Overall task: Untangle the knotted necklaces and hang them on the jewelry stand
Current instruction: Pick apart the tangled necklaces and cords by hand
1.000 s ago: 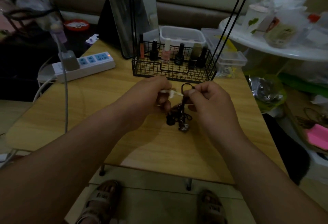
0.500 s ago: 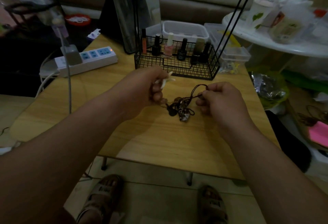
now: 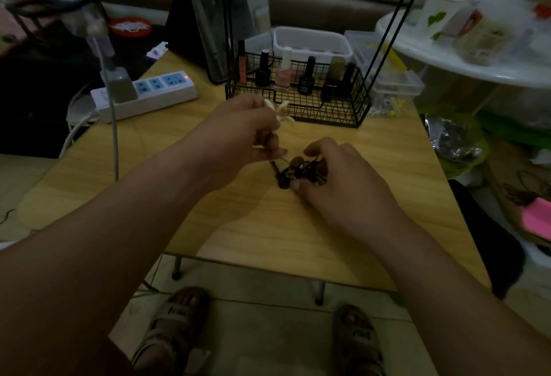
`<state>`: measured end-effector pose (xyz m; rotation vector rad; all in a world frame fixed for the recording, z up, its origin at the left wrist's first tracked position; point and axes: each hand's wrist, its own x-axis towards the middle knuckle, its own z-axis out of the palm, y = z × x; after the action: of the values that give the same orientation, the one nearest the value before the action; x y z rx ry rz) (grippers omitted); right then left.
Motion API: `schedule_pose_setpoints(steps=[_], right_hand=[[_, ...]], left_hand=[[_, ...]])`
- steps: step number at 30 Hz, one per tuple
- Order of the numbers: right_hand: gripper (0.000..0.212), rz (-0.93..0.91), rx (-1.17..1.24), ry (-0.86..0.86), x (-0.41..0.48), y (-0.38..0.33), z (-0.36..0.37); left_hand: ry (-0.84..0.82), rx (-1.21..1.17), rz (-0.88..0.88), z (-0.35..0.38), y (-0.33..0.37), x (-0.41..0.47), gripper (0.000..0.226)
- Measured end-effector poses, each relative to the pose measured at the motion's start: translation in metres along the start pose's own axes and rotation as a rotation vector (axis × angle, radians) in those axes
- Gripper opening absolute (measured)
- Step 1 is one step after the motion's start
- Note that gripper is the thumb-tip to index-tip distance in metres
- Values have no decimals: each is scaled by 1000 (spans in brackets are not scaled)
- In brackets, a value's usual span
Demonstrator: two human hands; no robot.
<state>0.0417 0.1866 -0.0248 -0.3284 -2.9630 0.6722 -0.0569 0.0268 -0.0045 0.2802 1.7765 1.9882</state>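
A dark knotted bundle of necklaces [image 3: 298, 171] with brown and black pendants lies on the wooden table [image 3: 268, 232]. My right hand [image 3: 343, 181] curls over its right side, fingertips and thumb pinching the cords. My left hand [image 3: 247, 134] is raised a little above the table and grips a pale, cream-coloured pendant piece [image 3: 280, 110]; a thin cord runs from it down to the bundle. The jewelry stand shows only as thin black rods [image 3: 390, 26] rising from the wire basket; its top is out of frame.
A black wire basket [image 3: 298, 107] with several nail polish bottles stands just beyond my hands. A white power strip [image 3: 146, 95] with a plugged-in cable lies at the left. Clear plastic boxes [image 3: 396, 83] sit at the back right, beside a cluttered white shelf.
My right hand came down from holding a raised cord loop and now closes on the bundle on the table. My left hand moved up and left with the pale piece.
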Motion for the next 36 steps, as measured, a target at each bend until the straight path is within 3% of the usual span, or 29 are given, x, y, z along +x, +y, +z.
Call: schedule_pose_setpoints(steps=[3, 5, 16, 18, 21, 23, 30, 36], right_hand=[[38, -13, 2, -28, 2, 7, -9], [35, 48, 125, -75, 2, 9, -16], [19, 343, 1011, -142, 5, 10, -26], [19, 330, 911, -122, 5, 12, -26], [15, 222, 503, -59, 2, 14, -23], [15, 132, 402, -40, 2, 15, -21], [46, -86, 64, -85, 2, 13, -8], [18, -89, 70, -19, 6, 9, -7]], left_hand=[[95, 197, 39, -3, -4, 2, 19], [95, 393, 74, -3, -8, 1, 24], [-194, 1044, 169, 10, -16, -9, 35], [-157, 1134, 209, 12, -19, -8, 22], [-107, 1196, 249, 11, -22, -6, 7], [-105, 1170, 248, 10, -21, -6, 3], [-122, 998, 274, 7, -17, -2, 6], [-175, 829, 203, 4, -10, -5, 17]])
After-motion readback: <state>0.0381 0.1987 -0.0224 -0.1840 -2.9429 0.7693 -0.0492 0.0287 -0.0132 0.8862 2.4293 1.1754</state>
